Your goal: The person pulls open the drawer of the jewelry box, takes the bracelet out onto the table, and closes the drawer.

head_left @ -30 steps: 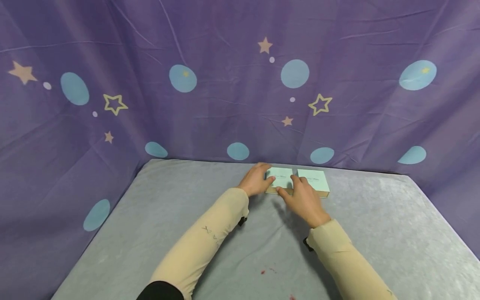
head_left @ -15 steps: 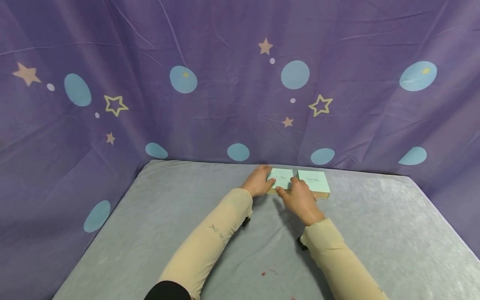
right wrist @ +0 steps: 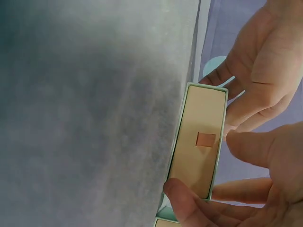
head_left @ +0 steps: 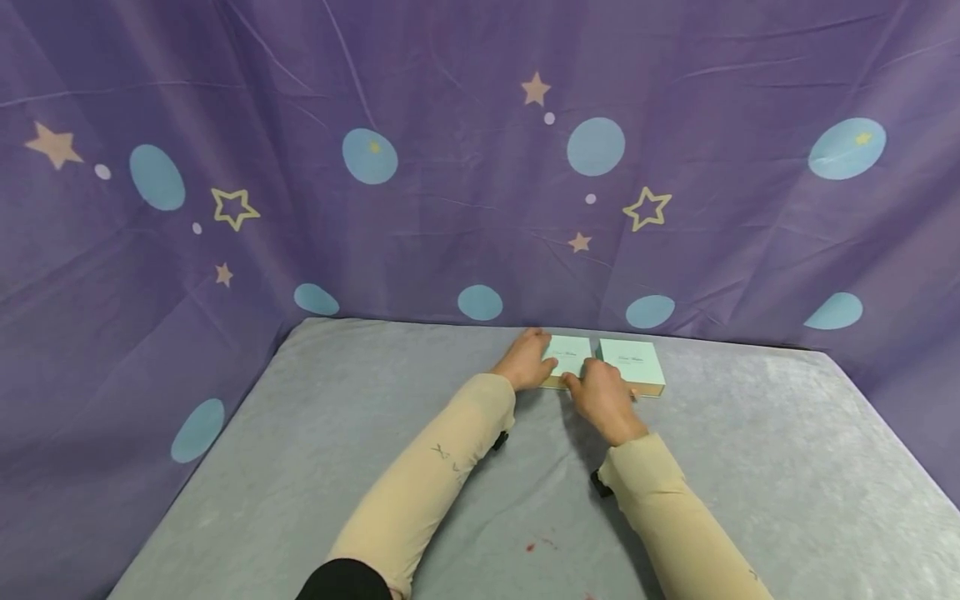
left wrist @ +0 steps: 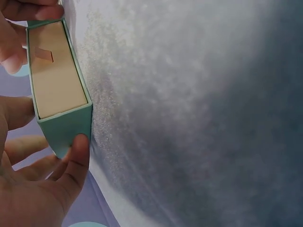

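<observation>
Two mint-green drawer boxes with beige drawer fronts lie side by side near the table's back edge. My left hand (head_left: 522, 359) grips the left end of the left box (head_left: 567, 354); in the left wrist view the thumb (left wrist: 78, 153) presses on that end. At the same box's right end, my right hand (head_left: 604, 400) holds on with curled fingers, partly in the narrow gap between boxes. Its thumb lies by the top front edge. A short pull tab (right wrist: 206, 140) shows on the drawer front. The right box (head_left: 633, 363) lies just beyond my right hand, partly covered by it.
Grey cloth covers the table (head_left: 360, 417), with small red marks (head_left: 530, 547) near the front. A purple curtain (head_left: 420, 250) with stars and blue ovals hangs close behind the boxes and along the sides.
My right wrist has shifted slightly left and the hand has closed in on the left box's right end. The left hand moves a little right. Both boxes stay nearly in place.
</observation>
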The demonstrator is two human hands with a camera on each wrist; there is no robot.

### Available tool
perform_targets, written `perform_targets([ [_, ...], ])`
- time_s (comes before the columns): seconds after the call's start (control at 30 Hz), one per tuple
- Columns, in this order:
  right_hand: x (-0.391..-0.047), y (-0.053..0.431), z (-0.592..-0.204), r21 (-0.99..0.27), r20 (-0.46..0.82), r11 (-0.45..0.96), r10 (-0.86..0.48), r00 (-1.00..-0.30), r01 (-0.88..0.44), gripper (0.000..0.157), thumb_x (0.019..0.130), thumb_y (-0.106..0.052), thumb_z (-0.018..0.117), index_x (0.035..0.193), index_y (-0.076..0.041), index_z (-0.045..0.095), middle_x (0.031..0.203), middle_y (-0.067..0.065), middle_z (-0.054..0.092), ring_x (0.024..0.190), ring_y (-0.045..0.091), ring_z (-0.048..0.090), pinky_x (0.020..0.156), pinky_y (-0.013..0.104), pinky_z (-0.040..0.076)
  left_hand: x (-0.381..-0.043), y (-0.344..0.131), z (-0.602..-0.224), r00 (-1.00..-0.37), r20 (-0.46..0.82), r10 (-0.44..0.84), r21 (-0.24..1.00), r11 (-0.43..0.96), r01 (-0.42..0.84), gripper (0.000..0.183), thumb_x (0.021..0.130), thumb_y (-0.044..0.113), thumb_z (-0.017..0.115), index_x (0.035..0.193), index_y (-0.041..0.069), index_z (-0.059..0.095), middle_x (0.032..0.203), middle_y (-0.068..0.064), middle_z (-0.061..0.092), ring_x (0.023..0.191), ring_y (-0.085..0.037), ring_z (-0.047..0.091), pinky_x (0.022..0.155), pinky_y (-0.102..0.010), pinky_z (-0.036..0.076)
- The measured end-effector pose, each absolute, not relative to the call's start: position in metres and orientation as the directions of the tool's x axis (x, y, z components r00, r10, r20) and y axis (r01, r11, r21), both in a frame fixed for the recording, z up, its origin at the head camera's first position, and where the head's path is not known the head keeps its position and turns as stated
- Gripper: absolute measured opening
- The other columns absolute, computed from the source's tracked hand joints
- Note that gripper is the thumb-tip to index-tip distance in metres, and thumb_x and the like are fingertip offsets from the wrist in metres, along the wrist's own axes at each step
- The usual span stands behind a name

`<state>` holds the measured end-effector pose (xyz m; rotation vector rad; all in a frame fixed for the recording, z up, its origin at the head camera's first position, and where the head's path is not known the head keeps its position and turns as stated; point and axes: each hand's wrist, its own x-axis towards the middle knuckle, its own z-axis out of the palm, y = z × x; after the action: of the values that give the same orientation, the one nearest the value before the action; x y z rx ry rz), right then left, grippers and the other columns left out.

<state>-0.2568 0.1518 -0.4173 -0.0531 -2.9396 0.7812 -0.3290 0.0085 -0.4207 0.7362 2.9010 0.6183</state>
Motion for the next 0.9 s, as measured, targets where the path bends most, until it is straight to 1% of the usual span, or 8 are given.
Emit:
perform_targets([
  [0.13, -0.2572, 0.1512, -0.4168, -0.486, 0.102, 0.874, 0.066, -0.993, 0.008, 0.034, 0.093, -0.034, 0.062, 0.074, -0.007, 0.056, 0.073, 0.012, 0.057, 0.072, 0.037, 0.06, 0.068, 0.077, 0.037, -0.3285, 0.0091, -0.4211, -0.882, 0.031, 0.47, 0.4, 0.803, 0.442, 0.05, 0.099, 0.025, 0.052, 0.141, -0.001, 0.043, 0.148, -0.017, 0.036, 0.138, -0.026, 0.031, 0.113, -0.034, 0.03],
  [0.3, -0.2593, 0.1499, -0.4183, -0.492, 0.101, 0.87, 0.086, -0.991, 0.025, 0.032, 0.093, -0.035, 0.063, 0.078, -0.006, 0.058, 0.08, 0.016, 0.061, 0.078, 0.042, 0.061, 0.071, 0.08, 0.034, -0.3285, 0.0084, -0.4226, -0.884, 0.037, 0.467, 0.399, 0.804, 0.441, 0.049, 0.099, 0.025, 0.053, 0.14, 0.0, 0.044, 0.147, -0.016, 0.038, 0.138, -0.025, 0.031, 0.113, -0.034, 0.03],
  [0.4, -0.2602, 0.1506, -0.4196, -0.492, 0.102, 0.87, 0.096, -0.99, 0.033, 0.032, 0.092, -0.034, 0.064, 0.077, -0.006, 0.057, 0.079, 0.016, 0.06, 0.079, 0.045, 0.062, 0.07, 0.081, 0.034, -0.3284, 0.0085, -0.4233, -0.88, 0.045, 0.472, 0.395, 0.801, 0.45, 0.049, 0.099, 0.025, 0.053, 0.139, -0.001, 0.046, 0.146, -0.017, 0.039, 0.137, -0.026, 0.032, 0.113, -0.033, 0.03],
  [0.53, -0.2602, 0.1518, -0.4197, -0.498, 0.094, 0.866, 0.102, -0.99, 0.041, 0.032, 0.092, -0.033, 0.064, 0.077, -0.007, 0.056, 0.076, 0.014, 0.058, 0.078, 0.044, 0.062, 0.071, 0.082, 0.033, -0.3275, 0.0086, -0.4235, -0.879, 0.049, 0.475, 0.395, 0.798, 0.454, 0.049, 0.098, 0.025, 0.054, 0.138, -0.001, 0.047, 0.146, -0.017, 0.039, 0.137, -0.026, 0.033, 0.112, -0.033, 0.03],
  [0.7, -0.2601, 0.1524, -0.4195, -0.503, 0.094, 0.863, 0.098, -0.991, 0.037, 0.034, 0.092, -0.037, 0.064, 0.079, -0.006, 0.057, 0.079, 0.015, 0.059, 0.077, 0.042, 0.062, 0.071, 0.083, 0.032, -0.3274, 0.0088, -0.4231, -0.877, 0.058, 0.476, 0.385, 0.8, 0.46, 0.049, 0.097, 0.025, 0.056, 0.137, -0.002, 0.048, 0.144, -0.017, 0.042, 0.136, -0.026, 0.034, 0.112, -0.032, 0.03],
  [0.9, -0.2606, 0.1519, -0.4191, -0.503, 0.102, 0.864, 0.093, -0.99, 0.03, 0.035, 0.091, -0.037, 0.063, 0.077, -0.006, 0.057, 0.08, 0.016, 0.059, 0.077, 0.041, 0.062, 0.071, 0.083, 0.033, -0.3282, 0.0081, -0.4221, -0.876, 0.062, 0.478, 0.38, 0.801, 0.463, 0.049, 0.097, 0.025, 0.057, 0.136, -0.002, 0.049, 0.141, -0.016, 0.045, 0.135, -0.025, 0.036, 0.112, -0.032, 0.03],
])
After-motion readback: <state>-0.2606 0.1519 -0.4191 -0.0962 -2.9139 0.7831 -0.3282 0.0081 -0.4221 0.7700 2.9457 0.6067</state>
